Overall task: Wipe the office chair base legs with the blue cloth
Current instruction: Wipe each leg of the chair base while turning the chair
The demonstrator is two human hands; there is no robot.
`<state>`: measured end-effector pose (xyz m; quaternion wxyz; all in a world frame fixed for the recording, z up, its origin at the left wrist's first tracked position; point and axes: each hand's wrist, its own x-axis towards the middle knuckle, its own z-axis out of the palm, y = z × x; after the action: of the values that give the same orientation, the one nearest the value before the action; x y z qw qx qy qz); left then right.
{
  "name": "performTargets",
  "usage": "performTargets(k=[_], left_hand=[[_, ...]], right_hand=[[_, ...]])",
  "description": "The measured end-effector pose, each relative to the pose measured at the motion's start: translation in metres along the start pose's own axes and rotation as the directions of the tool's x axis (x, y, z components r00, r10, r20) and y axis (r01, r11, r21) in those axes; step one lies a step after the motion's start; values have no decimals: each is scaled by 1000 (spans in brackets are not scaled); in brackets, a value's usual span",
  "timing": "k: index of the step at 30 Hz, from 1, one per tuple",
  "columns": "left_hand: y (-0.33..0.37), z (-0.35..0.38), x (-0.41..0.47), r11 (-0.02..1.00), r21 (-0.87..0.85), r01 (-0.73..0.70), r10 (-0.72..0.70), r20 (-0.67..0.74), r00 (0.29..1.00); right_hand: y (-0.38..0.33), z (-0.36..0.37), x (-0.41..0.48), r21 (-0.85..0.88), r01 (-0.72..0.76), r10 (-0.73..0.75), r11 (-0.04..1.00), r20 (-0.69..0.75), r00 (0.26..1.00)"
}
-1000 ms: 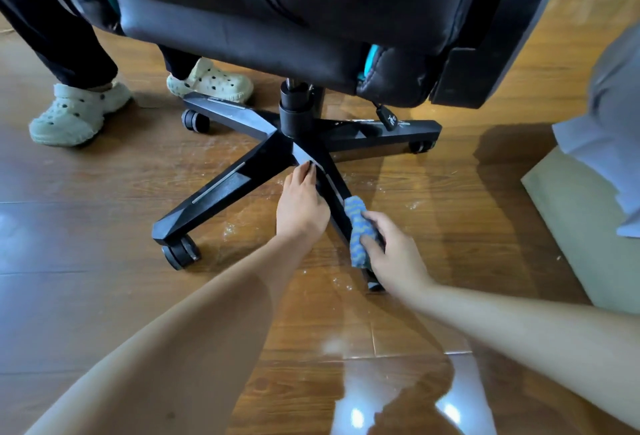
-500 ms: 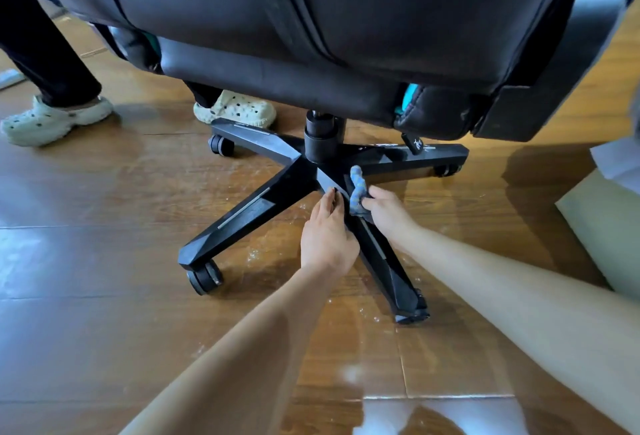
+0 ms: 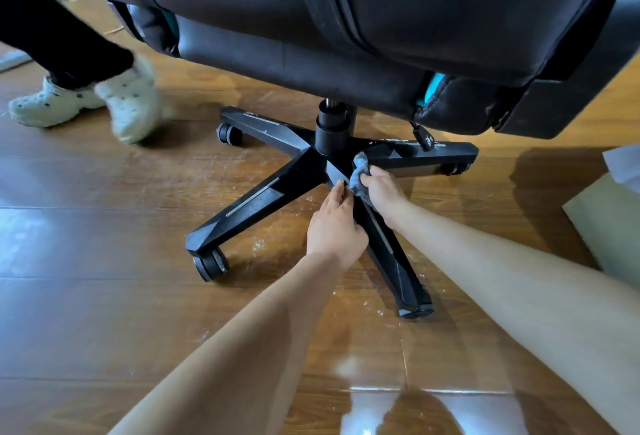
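Note:
The black star-shaped chair base (image 3: 263,197) stands on castors on the wooden floor, under the black seat (image 3: 346,18). My right hand (image 3: 382,192) grips the bunched blue cloth (image 3: 358,173) and presses it against the hub end of the near leg (image 3: 398,268), just below the centre column (image 3: 334,129). My left hand (image 3: 334,226) rests on the left side of that same leg, fingers together, pointing at the hub. The leg's upper part is hidden by both hands.
A person in black trousers and pale clogs (image 3: 131,102) stands at the far left beside the back leg. A pale green block (image 3: 613,223) with white cloth lies on the floor at right. Wet streaks mark the floor around the base.
My right hand slid the cloth from the near leg's outer end up to the hub. My view moved closer and lower. The other person's foot has stepped nearer.

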<state>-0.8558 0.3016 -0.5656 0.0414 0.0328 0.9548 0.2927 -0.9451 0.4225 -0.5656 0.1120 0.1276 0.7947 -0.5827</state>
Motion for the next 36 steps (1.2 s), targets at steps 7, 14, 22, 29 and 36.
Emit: performTargets(k=[7, 14, 22, 29, 36], left_hand=[[-5, 3, -1, 1000, 17, -24, 24, -15, 1000], [3, 4, -1, 999, -43, 13, -14, -9, 1000], [-3, 6, -1, 996, -91, 5, -8, -28, 1000], [-7, 11, -1, 986, -168, 19, -38, -108, 993], [-22, 10, -8, 975, -213, 61, -88, -120, 989]], right_hand=[[45, -46, -53, -209, 44, -29, 977, 74, 997], [13, -16, -23, -112, 64, -65, 992, -14, 998], [25, -27, -56, -386, 184, -201, 904, -4, 980], [98, -57, -180, -586, 466, -497, 663, 122, 859], [89, -57, -156, -749, 639, -521, 175, 481, 705]])
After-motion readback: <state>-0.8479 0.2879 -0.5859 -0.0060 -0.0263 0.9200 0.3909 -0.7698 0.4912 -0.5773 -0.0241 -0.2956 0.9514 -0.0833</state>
